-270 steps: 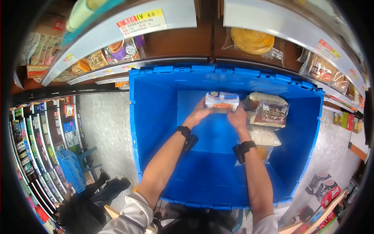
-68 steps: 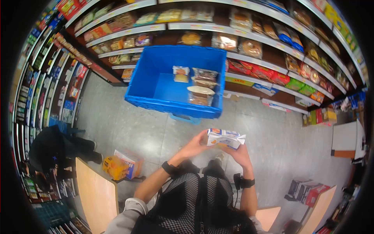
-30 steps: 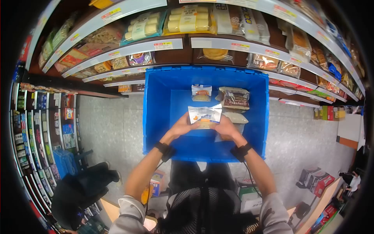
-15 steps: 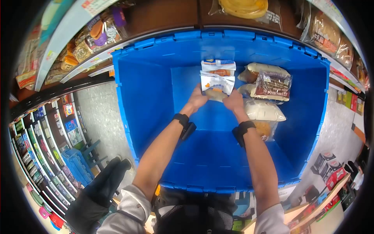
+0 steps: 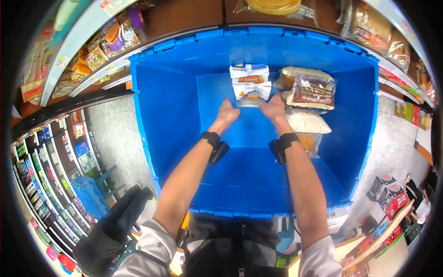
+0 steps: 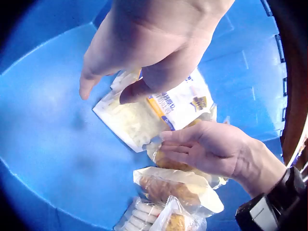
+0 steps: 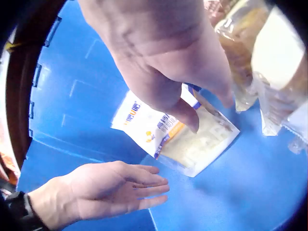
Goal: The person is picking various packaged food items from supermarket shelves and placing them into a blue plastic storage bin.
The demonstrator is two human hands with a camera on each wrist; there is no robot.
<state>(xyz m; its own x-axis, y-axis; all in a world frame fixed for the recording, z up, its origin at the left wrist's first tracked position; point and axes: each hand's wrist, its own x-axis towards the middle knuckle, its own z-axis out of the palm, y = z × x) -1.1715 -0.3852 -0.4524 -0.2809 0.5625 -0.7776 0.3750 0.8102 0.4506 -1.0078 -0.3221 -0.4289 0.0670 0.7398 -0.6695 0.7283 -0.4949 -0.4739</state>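
Observation:
A white-topped bag of bread (image 5: pixel 251 91) with a clear lower part and blue and orange print lies on the floor of a blue crate (image 5: pixel 180 184). Just beyond it is a similar white-and-blue bag (image 5: pixel 249 76). My left hand (image 5: pixel 227 113) is to the left of the nearer bag, fingers extended and apart from it. My right hand (image 5: pixel 274 108) is at that bag's right side; in the right wrist view its thumb overlaps the bag (image 7: pixel 197 144), fingers loosely straight. Neither hand grips anything.
Along the crate's right side lie several bagged breads: a brown-labelled one (image 5: pixel 316 90), a white one (image 5: pixel 309 123) and a golden one (image 5: pixel 308 143). Shelves of packaged bread (image 5: pixel 115 39) stand behind the crate. A person in dark clothes (image 5: pixel 106 231) is at lower left, beside a blue stool (image 5: pixel 90 196).
The second white bag, held outside the crate 2.3 seconds ago, was carried in and laid in front of the first. Both hands have since let go, the left drawing away leftward.

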